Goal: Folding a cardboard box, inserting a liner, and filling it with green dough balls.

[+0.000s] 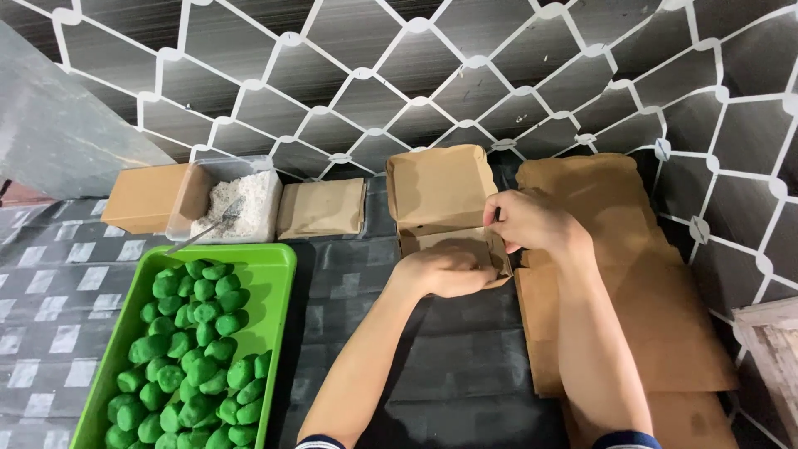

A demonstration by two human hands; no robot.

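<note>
fingers of both hands grip the brown paper box — lid up.

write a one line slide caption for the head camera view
Both hands, left hand and right hand, fold a brown cardboard box beside a green tray of green balls.

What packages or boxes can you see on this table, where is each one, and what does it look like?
Brown cardboard box: centre, lid up, held by the left hand and right hand.
Flat brown box blanks: stacked at right.
Folded brown box: centre-left, lying flat.
Closed brown box: far left, rectangular.
Clear plastic tub: between those two, white powder inside.
</note>
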